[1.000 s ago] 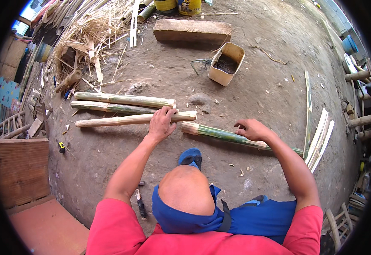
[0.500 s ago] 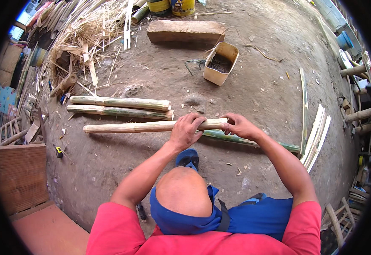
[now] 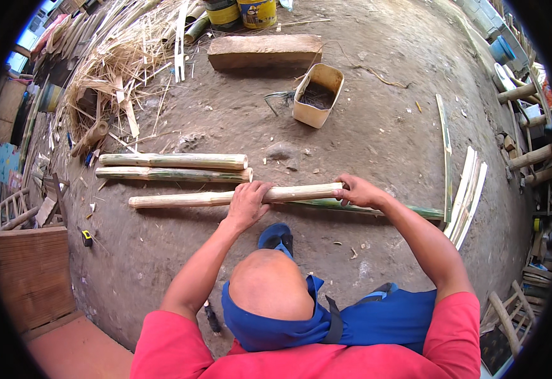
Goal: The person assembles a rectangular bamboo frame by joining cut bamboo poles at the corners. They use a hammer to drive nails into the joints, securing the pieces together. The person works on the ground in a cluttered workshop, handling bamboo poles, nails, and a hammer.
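Observation:
A pale, peeled bamboo pole (image 3: 187,200) lies crosswise in front of me, low over the ground. My left hand (image 3: 247,204) is wrapped over its middle from above. At the pole's right end, my right hand (image 3: 356,191) grips the tip between thumb and fingers. Under and behind that end runs a green bamboo length (image 3: 390,208) along the ground, partly hidden by the pole and my hand. Just beyond the held pole, to the left, rest two partly green bamboo poles, a farther one (image 3: 175,160) and a nearer one (image 3: 172,172).
Ahead stand a cream plastic container (image 3: 307,114) and a wooden block (image 3: 263,54). Shavings (image 3: 108,76) are heaped at far left, with a yellow-black tape measure (image 3: 86,238) nearer. Split bamboo strips (image 3: 467,196) lie at right. My sandalled foot (image 3: 276,237) is below the pole.
My left hand has slid leftward along the bamboo pole. The pole has shifted slightly to the right, my right hand still on its end. The whole view has shifted a little.

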### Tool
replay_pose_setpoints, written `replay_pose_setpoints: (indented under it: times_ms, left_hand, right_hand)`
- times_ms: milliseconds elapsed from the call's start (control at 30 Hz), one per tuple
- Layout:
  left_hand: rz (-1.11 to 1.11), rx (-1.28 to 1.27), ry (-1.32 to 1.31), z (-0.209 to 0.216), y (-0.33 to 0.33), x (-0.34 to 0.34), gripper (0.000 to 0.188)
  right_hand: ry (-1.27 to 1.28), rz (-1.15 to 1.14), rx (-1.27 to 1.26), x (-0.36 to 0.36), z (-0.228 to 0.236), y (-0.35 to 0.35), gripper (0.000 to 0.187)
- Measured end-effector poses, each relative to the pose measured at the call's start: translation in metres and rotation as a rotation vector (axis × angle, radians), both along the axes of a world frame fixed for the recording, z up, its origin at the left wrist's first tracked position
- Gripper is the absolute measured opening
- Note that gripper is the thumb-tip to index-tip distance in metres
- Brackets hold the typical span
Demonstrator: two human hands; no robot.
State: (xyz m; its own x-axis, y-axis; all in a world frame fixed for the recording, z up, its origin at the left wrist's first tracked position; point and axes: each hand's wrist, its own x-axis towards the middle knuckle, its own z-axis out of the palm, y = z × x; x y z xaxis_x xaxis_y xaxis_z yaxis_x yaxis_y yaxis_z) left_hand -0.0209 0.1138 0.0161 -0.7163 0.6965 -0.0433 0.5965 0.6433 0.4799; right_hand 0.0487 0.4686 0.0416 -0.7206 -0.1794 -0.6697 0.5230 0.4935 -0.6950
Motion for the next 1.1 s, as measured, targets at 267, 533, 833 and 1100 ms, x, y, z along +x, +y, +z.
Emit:
replay_pose_setpoints:
  times_ms: [267, 533, 833, 1100]
  left_hand:
    - [-0.041, -0.093, -0.131, -0.004, -0.005, 0.006, 0.066]
    - [-0.072, -0.146, -0.196, 0.005, -0.011, 0.012, 0.065]
    - [-0.016, -0.318, -0.010, 0.004, -0.085, -0.013, 0.055]
    - [0.420, -0.525, 0.253, -0.027, -0.212, -0.029, 0.058]
  right_hand:
    - [0.017, 0.123, -0.005, 0.017, -0.027, 0.002, 0.044]
    - [0.036, 0.195, 0.074, 0.026, -0.013, -0.001, 0.049]
    - [0.364, 0.392, 0.316, 0.008, -0.012, -0.073, 0.045]
    - [0.334, 0.092, 0.233, -0.080, -0.032, -0.152, 0.042]
